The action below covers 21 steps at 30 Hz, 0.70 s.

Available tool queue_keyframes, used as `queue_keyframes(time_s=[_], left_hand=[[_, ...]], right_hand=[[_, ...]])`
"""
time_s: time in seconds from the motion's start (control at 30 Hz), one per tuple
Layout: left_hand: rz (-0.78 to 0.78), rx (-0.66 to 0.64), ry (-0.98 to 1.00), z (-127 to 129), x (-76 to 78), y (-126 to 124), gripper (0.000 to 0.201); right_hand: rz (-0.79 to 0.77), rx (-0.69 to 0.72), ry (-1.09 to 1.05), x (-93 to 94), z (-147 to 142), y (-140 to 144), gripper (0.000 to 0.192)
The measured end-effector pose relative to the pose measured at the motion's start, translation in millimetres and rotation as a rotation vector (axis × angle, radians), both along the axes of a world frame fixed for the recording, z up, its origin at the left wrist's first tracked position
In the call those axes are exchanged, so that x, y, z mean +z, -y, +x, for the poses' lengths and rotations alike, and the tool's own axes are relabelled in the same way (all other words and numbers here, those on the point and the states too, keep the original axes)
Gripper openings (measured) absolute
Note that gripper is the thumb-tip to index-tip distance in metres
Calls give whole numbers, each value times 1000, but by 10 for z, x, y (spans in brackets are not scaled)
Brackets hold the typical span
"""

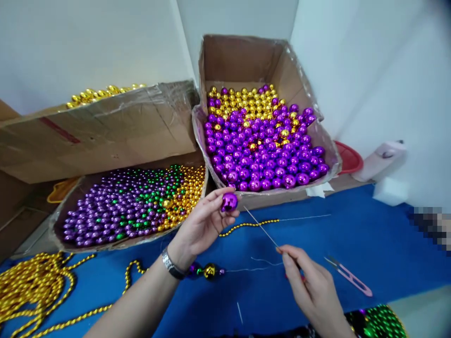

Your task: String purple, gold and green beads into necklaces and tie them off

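The blue work surface (pixel 352 234) carries two open cartons: the far carton (pixel 239 61) of large purple and gold balls, and the left tray (pixel 56 220) of smaller purple, green and gold beads. Coiled gold bead chain (pixel 31 286) lies near left.

The left hand (pixel 200 227) pinches one purple ball (pixel 229 202) between thumb and fingertips, just in front of the far carton. The right hand (pixel 310 286) is closed on the near end of a thin needle (pixel 260 228), whose tip points at the ball.

Judgement: rotate the ball until its bore faces the tip; advance the needle straight. Snips (pixel 348 276) lie right, apart.
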<state>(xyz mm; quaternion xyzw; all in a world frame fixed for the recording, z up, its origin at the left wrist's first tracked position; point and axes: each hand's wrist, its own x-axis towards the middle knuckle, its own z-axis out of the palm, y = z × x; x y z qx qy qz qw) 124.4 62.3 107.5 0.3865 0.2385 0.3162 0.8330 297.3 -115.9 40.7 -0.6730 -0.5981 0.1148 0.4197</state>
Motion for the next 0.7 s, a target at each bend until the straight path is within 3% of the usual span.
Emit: queue_keyframes(time_s=[0.2, 0.43, 0.57, 0.7], left_hand=[[-62, 29, -3, -53, -114, 32, 25], [8, 58, -59, -121, -100, 58, 23], [193, 47, -111, 24, -6, -50, 25], [494, 28, -171, 185, 226, -207, 37]], right_hand=[[49, 9, 41, -16, -28, -21, 18], [32, 14, 48, -34, -60, 34, 19], [13, -14, 44, -7, -72, 31, 19], [20, -12, 57, 7, -97, 36, 20]])
